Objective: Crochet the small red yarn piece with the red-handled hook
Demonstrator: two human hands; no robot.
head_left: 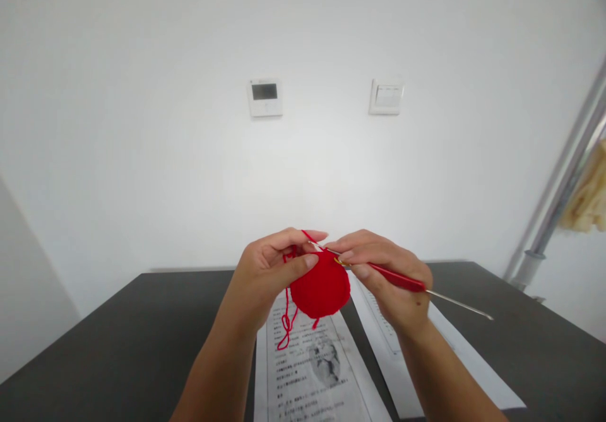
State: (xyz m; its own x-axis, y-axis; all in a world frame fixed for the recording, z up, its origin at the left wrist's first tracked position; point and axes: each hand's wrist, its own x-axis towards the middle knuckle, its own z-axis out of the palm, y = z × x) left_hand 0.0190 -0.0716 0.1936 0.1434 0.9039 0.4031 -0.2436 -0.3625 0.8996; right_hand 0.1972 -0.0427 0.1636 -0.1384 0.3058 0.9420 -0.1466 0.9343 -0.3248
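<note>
A round red crocheted piece [320, 288] hangs between my two hands above a dark table [118, 340]. My left hand [269, 270] pinches its upper left edge, with red yarn [286, 321] wound over the fingers and trailing down in a loop. My right hand [386, 277] grips a crochet hook [402, 279] with a red handle and a thin metal shaft sticking out to the right. The hook's tip sits at the top edge of the red piece, close to my left fingertips.
Two printed paper sheets [312, 371] [454, 359] lie on the table under my hands. On the white wall behind are a small display panel [264, 97] and a light switch [386, 96]. A metal pole [558, 195] with pale cloth stands at the right.
</note>
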